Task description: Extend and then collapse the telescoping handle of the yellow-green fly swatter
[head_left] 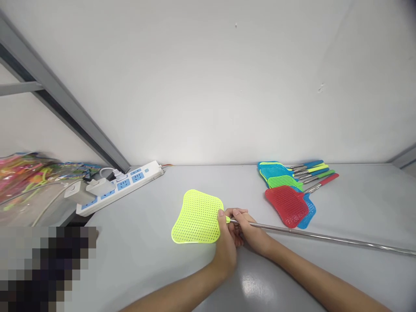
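A yellow fly swatter [198, 218] with a perforated head lies across the middle of the view. Its long metal telescopic rod is drawn out and runs off past the right edge. My left hand [226, 232] is closed on the swatter's neck, thumb at the base of the head. Just right of it, my right hand [248, 227] grips the metal rod near that neck. The two hands touch, and some fingers are hidden behind each other. To the right lies a pile of fly swatters in several colours, with a red fly swatter [287, 206] on top at the front.
A white power strip [123, 187] with chargers plugged in sits at the left of the grey table [136, 251]. Clear bags of colourful items [29, 182] lie farther left by a metal frame [65, 86]. A white wall [208, 86] stands behind. The lower left corner is pixelated.
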The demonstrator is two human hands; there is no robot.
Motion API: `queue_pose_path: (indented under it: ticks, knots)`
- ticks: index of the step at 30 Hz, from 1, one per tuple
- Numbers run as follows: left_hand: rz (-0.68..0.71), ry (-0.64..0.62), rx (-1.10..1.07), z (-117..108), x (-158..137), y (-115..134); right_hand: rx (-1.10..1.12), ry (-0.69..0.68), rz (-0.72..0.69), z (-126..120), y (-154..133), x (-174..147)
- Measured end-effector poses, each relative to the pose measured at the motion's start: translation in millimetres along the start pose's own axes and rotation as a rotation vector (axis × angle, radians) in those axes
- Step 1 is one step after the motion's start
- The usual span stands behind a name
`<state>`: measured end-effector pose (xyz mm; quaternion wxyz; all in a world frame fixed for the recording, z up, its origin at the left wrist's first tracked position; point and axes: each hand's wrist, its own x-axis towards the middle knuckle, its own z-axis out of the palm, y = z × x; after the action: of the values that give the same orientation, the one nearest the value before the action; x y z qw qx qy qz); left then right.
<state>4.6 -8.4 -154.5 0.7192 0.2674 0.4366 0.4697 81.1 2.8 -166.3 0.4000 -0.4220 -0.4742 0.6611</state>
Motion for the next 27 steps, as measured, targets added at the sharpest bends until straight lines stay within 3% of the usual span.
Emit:
queue_pose_path:
  ticks: [3,6,10,16,20,23,27]
  knots:
    - [0.008,0.050,-0.026,1,1,1,-0.063,-0.019,-0.022,-2,-2,1]
    - [0.062,0.023,-0.060,-1,3,0,-0.049,0.017,-0.104,-3,-2,0]
    - [0.238,0.032,-0.119,-8,14,4,0.084,0.121,-0.217,-3,2,-1]
    - [0.387,0.123,-0.145,-18,33,17,0.152,0.341,-0.342,-7,8,0]
    - [0.478,0.255,-0.228,-28,45,28,0.403,0.609,-0.450,-15,5,3]
    - [0.539,0.325,-0.245,-37,53,36,0.587,0.686,-0.440,-20,1,6]
    - [0.557,0.314,-0.200,-41,55,38,0.597,0.685,-0.404,-22,2,9]
